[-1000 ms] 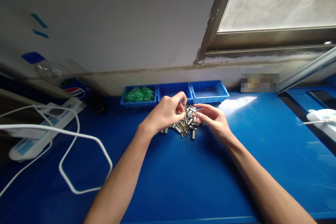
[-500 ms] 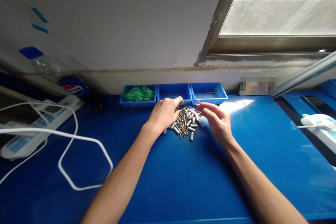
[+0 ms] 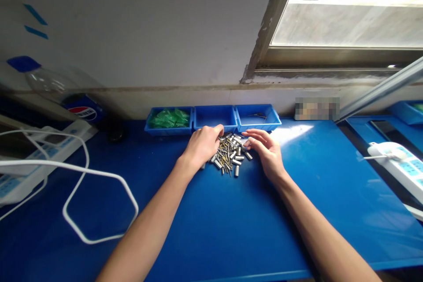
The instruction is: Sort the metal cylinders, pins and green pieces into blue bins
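A heap of small metal pieces, thin pins with brassy parts mixed with short silvery blocks, lies on the blue table. My left hand rests at the heap's left edge with its fingers curled downward. The back of that hand hides its fingertips and whatever they grip. On the opposite side, my right hand hovers at the heap's right edge, thumb and fingers apart, with nothing visible between them. Just behind the heap is the right blue bin, holding a few thin pins.
The left blue bin contains green plastic pieces; the middle bin adjoins it. A white cable loops over the table's left side near a power strip and a bottle. Another power strip lies right.
The thin pin at my right fingertips is no longer visible there, and that hand has drawn slightly toward the heap. My left fingers have curled further down. The whole view has shifted a little.
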Motion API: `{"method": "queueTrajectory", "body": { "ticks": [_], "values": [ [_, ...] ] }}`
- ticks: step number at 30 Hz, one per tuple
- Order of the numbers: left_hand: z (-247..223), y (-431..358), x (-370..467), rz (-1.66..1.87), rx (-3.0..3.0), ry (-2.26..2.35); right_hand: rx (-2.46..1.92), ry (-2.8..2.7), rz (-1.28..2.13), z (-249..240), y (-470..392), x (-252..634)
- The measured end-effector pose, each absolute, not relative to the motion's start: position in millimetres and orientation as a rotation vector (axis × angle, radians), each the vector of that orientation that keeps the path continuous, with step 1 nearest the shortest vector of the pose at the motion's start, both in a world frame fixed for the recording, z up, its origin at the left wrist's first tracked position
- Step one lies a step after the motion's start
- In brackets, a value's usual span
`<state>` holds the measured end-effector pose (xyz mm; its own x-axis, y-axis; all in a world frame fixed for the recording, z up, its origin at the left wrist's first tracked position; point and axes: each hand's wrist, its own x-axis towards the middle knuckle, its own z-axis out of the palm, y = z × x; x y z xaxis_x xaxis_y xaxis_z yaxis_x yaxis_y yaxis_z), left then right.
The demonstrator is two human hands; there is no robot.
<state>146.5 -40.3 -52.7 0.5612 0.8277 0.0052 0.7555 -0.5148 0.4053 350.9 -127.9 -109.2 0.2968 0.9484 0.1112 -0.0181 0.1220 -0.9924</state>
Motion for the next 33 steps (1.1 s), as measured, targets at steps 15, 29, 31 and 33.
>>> {"method": "queueTrajectory", "body": {
  "ticks": [15, 29, 31, 33],
  "values": [
    [-61.4, -42.8, 152.0, 0.303, 2.556, 1.137, -1.22, -1.011, 0.953, -110.0, -127.8, 351.6],
    [-43.2, -46.8, 152.8, 0.796, 1.993, 0.824, -1.196, -0.998, 1.079, -100.6, -130.2, 345.9],
    [-43.3, -47.3, 153.3, 0.778, 1.97, 0.814, -1.172, -0.975, 1.126, -104.4, -130.0, 346.2],
    [-44.7, -47.0, 153.8, 0.759, 1.964, 0.808, -1.154, -0.944, 1.15, -108.6, -129.4, 346.6]
  ]
}}
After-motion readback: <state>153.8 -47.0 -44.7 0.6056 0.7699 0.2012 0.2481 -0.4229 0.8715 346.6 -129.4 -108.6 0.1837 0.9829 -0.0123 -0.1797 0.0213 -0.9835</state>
